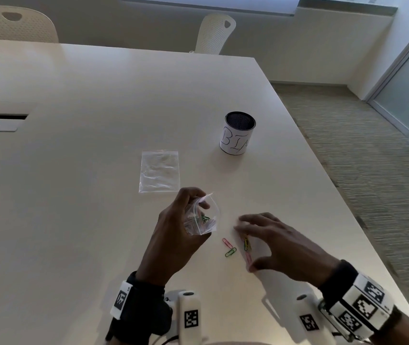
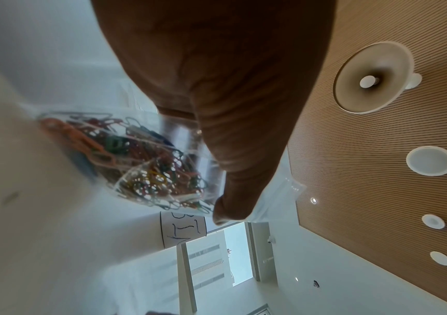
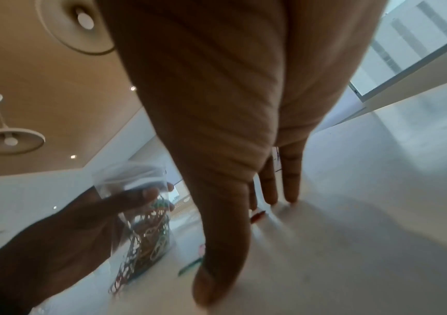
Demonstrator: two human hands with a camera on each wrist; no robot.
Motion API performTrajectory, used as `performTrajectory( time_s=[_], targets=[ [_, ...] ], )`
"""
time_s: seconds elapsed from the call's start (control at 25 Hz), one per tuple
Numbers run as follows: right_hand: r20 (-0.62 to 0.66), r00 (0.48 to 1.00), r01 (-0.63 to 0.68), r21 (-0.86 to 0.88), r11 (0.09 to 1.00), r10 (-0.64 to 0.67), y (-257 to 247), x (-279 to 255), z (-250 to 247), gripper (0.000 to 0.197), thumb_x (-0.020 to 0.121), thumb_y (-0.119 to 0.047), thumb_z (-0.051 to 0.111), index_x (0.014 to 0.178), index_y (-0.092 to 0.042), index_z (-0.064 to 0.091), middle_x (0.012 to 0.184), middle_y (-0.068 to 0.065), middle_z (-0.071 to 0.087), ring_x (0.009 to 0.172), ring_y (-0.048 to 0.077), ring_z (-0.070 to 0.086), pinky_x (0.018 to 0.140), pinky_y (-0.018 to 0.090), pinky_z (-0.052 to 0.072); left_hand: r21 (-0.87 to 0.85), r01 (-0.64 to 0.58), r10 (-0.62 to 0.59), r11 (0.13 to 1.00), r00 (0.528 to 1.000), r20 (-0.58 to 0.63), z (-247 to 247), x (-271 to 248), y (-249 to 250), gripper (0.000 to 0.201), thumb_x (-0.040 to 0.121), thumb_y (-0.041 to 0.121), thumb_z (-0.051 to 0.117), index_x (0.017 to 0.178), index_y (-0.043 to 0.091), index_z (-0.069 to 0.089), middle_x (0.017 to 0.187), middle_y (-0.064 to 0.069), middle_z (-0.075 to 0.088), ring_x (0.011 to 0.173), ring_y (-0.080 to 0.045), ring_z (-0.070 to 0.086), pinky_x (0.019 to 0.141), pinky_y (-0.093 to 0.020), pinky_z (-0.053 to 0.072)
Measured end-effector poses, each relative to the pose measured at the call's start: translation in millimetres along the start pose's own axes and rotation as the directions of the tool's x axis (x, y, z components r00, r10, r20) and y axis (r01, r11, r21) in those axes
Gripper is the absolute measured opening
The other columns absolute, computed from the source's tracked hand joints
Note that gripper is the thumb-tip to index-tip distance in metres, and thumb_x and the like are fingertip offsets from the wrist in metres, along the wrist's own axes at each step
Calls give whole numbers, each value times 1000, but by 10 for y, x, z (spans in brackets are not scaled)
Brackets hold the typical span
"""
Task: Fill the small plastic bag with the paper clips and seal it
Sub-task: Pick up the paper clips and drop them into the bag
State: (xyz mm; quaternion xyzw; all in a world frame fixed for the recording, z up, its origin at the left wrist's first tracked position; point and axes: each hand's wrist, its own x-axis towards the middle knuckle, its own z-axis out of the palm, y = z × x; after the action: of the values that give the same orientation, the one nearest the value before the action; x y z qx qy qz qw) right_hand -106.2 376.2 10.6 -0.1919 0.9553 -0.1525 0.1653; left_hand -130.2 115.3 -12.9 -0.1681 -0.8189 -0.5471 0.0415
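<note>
Right hand [image 1: 270,241] hovers spread over the loose paper clips [image 1: 247,245] on the desk [image 1: 99,195], thumb and fingers either side; left hand [image 1: 176,232], just beside, grips the part-filled small plastic bag [image 1: 204,215], mouth up.

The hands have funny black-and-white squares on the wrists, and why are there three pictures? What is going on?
No robot here, just a person. Those squares sit on wristbands carrying small cameras. One picture comes from a camera on the head, looking down; the other two look along each hand from the wrists. The left hand holds a small plastic bag with many coloured paper clips inside. The right hand spreads its fingers over a few loose paper clips on the table. Farther back lie another, flat plastic bag and a cup with writing on it.
</note>
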Motion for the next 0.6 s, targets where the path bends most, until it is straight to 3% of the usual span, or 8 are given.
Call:
performTrajectory(
  time_s=[0.12, 0.24, 0.6],
  targets=[
    [-167, 986, 16, 65, 998, -5, 12, -2, 143, 42, 88, -30, 80, 128, -31, 71, 135, -16, 60, 122, 1, 54, 105, 23, 49, 1, 4, -4, 1000, 1000, -9, -2, -3, 8, 53, 81, 13, 88, 121, 24, 56, 108, 11, 71, 98, -16, 72, 79, -39, 62],
    [-266, 964, 32, 116, 993, 0, 32, 27, 218, 14, 91, -21, 77, 104, -24, 80, 108, -12, 70, 94, 4, 66, 85, 31, 58, -2, 8, -8, 1000, 1000, -16, 1, -3, 16, 50, 82, 13, 87, 120, 23, 57, 107, 10, 72, 97, -17, 73, 80, -38, 62],
    [-334, 941, -2, 174, 985, 61, 107, 176, 141, 9, 92, -14, 77, 100, -14, 82, 98, -5, 76, 80, 7, 72, 78, 29, 62, 9, 8, -8, 1000, 1000, -13, -4, -2, 5, 53, 80, 11, 89, 120, 25, 56, 108, 13, 71, 99, -15, 73, 78, -26, 61]
  ],
)
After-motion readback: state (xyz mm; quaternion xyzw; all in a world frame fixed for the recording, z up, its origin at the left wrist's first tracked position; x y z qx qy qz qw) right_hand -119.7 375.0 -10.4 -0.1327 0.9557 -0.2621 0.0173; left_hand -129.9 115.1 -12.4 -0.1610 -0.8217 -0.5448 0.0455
